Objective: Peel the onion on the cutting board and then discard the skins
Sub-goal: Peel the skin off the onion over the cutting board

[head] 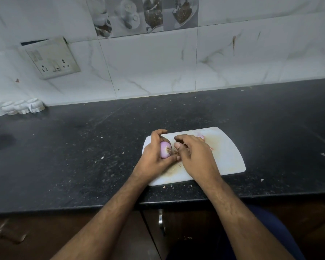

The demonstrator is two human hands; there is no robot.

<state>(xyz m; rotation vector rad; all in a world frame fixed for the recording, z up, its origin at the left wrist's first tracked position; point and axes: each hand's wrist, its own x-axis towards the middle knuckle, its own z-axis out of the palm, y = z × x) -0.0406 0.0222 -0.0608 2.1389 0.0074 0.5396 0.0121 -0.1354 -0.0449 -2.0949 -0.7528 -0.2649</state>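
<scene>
Left hand (154, 154) cups small purple onion (165, 150) over white plastic cutting board (227, 156), root end toward right hand (193, 156), nearer it, fingertips pinching at root.

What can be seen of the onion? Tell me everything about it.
The onion is small, rounded and pale purple, its surface smooth where the dry skin looks already gone. At its right end sits a brownish, ragged root tuft. The left hand grips it, fingers curled over the top and thumb beneath, holding it above the left edge of the white cutting board. The right hand meets that root end, thumb beside it. Its far side is hidden.
</scene>
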